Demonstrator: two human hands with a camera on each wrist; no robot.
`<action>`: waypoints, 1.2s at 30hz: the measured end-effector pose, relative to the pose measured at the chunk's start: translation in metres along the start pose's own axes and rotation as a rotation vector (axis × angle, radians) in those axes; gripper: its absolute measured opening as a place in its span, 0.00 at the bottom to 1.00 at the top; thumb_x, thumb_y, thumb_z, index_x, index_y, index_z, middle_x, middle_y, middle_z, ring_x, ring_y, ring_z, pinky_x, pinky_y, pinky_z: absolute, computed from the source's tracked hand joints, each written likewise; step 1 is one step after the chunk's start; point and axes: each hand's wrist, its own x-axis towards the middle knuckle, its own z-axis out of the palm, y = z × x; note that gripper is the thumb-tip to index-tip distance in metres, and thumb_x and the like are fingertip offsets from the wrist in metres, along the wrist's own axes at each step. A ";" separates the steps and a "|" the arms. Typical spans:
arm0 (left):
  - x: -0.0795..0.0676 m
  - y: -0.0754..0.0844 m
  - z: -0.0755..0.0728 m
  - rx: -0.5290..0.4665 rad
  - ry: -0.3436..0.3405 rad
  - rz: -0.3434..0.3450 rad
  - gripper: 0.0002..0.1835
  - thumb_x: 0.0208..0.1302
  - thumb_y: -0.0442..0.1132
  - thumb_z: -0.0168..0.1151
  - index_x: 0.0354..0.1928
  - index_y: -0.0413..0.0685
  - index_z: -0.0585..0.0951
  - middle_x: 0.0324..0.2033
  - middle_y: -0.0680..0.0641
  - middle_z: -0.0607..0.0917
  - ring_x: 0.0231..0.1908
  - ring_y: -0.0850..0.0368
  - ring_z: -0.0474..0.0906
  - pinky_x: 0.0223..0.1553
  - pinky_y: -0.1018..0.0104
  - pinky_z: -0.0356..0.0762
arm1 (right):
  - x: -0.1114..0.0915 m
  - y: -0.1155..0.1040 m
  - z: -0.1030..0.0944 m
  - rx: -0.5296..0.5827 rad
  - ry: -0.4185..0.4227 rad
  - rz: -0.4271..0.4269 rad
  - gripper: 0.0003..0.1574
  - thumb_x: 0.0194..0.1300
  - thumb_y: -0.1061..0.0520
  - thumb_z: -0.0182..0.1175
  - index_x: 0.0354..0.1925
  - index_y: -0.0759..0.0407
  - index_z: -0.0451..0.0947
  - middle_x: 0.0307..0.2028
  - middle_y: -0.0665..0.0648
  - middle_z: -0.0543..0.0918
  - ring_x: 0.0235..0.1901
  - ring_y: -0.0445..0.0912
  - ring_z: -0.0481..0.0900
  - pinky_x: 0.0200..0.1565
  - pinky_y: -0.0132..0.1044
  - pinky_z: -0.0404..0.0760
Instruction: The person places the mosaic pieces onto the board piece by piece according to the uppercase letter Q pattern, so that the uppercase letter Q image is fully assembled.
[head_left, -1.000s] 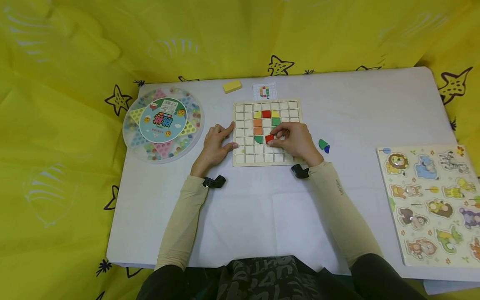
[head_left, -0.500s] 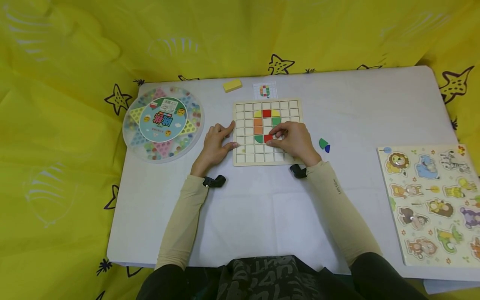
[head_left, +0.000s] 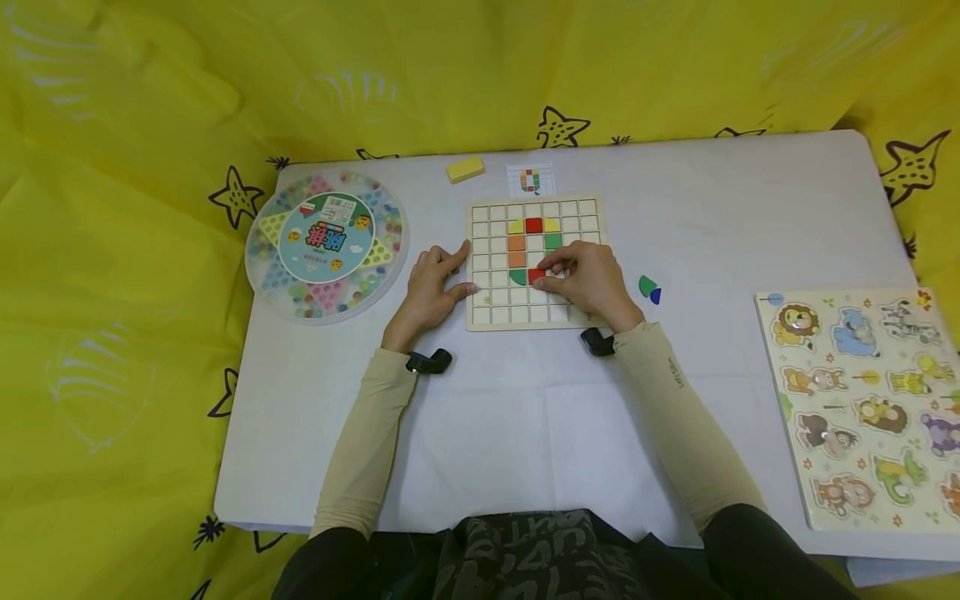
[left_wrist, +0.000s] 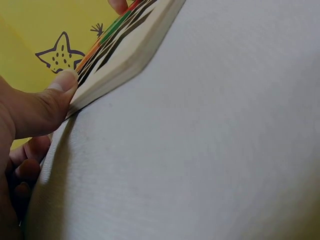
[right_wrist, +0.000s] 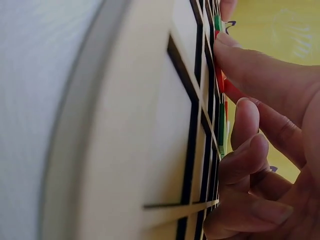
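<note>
A wooden grid board lies mid-table, with coloured tiles forming part of a ring: yellow quarter-rounds and a red square at the top, orange squares on the left, a green square on the right, a green quarter-round lower left. My right hand pinches a second red square tile between thumb and index finger, at a cell beside that green quarter-round. In the right wrist view the thumb presses the red tile. My left hand rests thumb and index finger against the board's left edge.
A pattern card and a yellow block lie behind the board. Right of it are a green quarter-round piece and a blue one. A round marble-game box stands left, an animal puzzle board far right.
The red tile in my right hand has shifted slightly left and straightened into line with the grid cell. My left hand has stayed at the board's edge.
</note>
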 end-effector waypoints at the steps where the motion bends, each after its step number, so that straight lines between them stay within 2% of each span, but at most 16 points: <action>1: 0.000 0.000 0.000 0.000 0.000 0.002 0.41 0.69 0.44 0.72 0.80 0.50 0.66 0.45 0.42 0.74 0.46 0.46 0.63 0.52 0.57 0.57 | 0.000 0.000 -0.001 0.001 0.001 0.000 0.16 0.58 0.55 0.82 0.42 0.61 0.92 0.34 0.60 0.84 0.34 0.53 0.74 0.38 0.42 0.68; 9: 0.001 0.002 0.001 0.002 -0.011 0.000 0.41 0.70 0.44 0.72 0.81 0.50 0.66 0.46 0.42 0.74 0.46 0.46 0.62 0.52 0.57 0.57 | -0.007 0.005 -0.013 0.022 0.029 0.026 0.15 0.60 0.53 0.80 0.43 0.61 0.92 0.36 0.60 0.86 0.35 0.52 0.76 0.38 0.41 0.70; 17: 0.000 0.003 0.000 0.006 -0.011 0.016 0.41 0.69 0.44 0.72 0.80 0.48 0.66 0.46 0.41 0.75 0.46 0.45 0.63 0.53 0.55 0.59 | -0.020 0.022 -0.037 0.019 0.112 0.042 0.14 0.61 0.56 0.80 0.43 0.62 0.92 0.35 0.60 0.86 0.33 0.50 0.75 0.36 0.38 0.70; 24: -0.002 0.002 -0.001 0.020 -0.003 0.029 0.41 0.69 0.44 0.73 0.80 0.47 0.66 0.46 0.41 0.75 0.43 0.47 0.61 0.51 0.57 0.57 | -0.036 0.039 -0.066 -0.082 0.159 0.096 0.18 0.62 0.52 0.79 0.47 0.60 0.92 0.38 0.62 0.88 0.33 0.48 0.78 0.34 0.37 0.70; 29: -0.001 0.001 0.000 0.026 -0.002 0.034 0.41 0.69 0.44 0.72 0.80 0.48 0.66 0.46 0.40 0.75 0.43 0.48 0.61 0.51 0.57 0.56 | -0.049 0.051 -0.085 -0.161 0.157 0.139 0.23 0.61 0.49 0.79 0.50 0.61 0.90 0.43 0.64 0.89 0.34 0.54 0.82 0.34 0.41 0.72; 36: 0.000 0.001 0.001 0.023 0.003 0.034 0.41 0.68 0.44 0.73 0.80 0.48 0.66 0.46 0.40 0.76 0.42 0.48 0.61 0.51 0.57 0.56 | -0.058 0.061 -0.095 -0.223 0.116 0.191 0.26 0.63 0.44 0.78 0.51 0.61 0.89 0.48 0.65 0.89 0.37 0.56 0.82 0.31 0.42 0.72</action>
